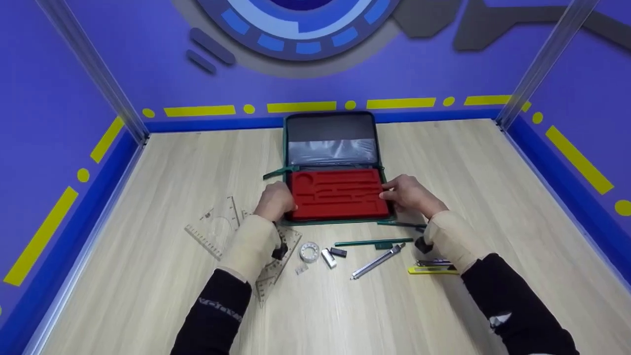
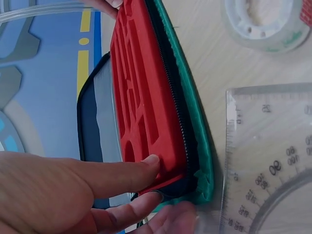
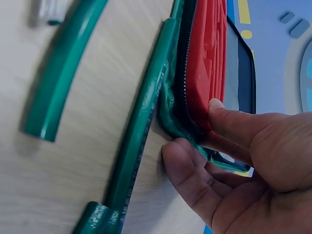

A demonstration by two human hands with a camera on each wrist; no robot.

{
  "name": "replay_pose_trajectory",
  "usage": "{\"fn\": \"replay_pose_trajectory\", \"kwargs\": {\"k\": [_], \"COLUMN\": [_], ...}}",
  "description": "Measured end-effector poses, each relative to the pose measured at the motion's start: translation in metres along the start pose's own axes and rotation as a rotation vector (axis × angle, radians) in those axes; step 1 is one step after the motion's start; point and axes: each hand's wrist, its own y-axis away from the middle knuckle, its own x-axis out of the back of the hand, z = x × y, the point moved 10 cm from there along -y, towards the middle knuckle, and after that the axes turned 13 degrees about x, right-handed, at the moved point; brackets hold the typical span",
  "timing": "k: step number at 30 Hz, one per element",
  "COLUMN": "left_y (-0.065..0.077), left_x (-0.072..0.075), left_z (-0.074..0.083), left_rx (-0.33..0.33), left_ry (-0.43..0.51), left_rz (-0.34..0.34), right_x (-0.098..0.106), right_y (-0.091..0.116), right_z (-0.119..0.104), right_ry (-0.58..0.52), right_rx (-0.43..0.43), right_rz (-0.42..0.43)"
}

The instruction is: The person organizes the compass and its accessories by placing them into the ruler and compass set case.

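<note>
An open green zip case point(image 1: 330, 132) lies toward the back, its dark lid raised with a clear pocket. In its base sits a red moulded tray point(image 1: 340, 211) with slots and a round recess. My left hand point(image 1: 275, 201) pinches the tray's left edge; in the left wrist view the thumb point(image 2: 148, 163) lies on top, with fingers at the side. At the right edge my right hand point(image 1: 409, 192) grips the tray likewise, thumb on top and some fingers beside the green cover. The fingertips' exact hold under the tray is hidden.
In front lie clear set squares point(image 1: 212, 224), a protractor point(image 2: 263, 170), a tape roll point(image 1: 302, 252), a silver-white block point(image 1: 329, 258), a dark block point(image 1: 338, 252), green pencils point(image 1: 365, 242), a silver compass-like tool point(image 1: 377, 262) and a yellow cutter point(image 1: 424, 270). Printed panels point(image 1: 148, 84) enclose the table.
</note>
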Motion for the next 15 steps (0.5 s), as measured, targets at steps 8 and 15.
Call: {"fn": "replay_pose_trajectory", "kwargs": {"k": [8, 15], "left_y": [0.0002, -0.0022], "left_x": [-0.0044, -0.0059], "left_z": [0.0054, 0.0050], "left_rx": [0.012, 0.035], "left_ry": [0.023, -0.008], "left_rz": [-0.038, -0.033], "right_x": [0.0035, -0.0019], "right_y": [-0.0007, 0.0000], "right_z": [0.0007, 0.0030], "right_ry": [0.028, 0.013], "right_rx": [-0.017, -0.023], "right_rz": [0.001, -0.001]}}
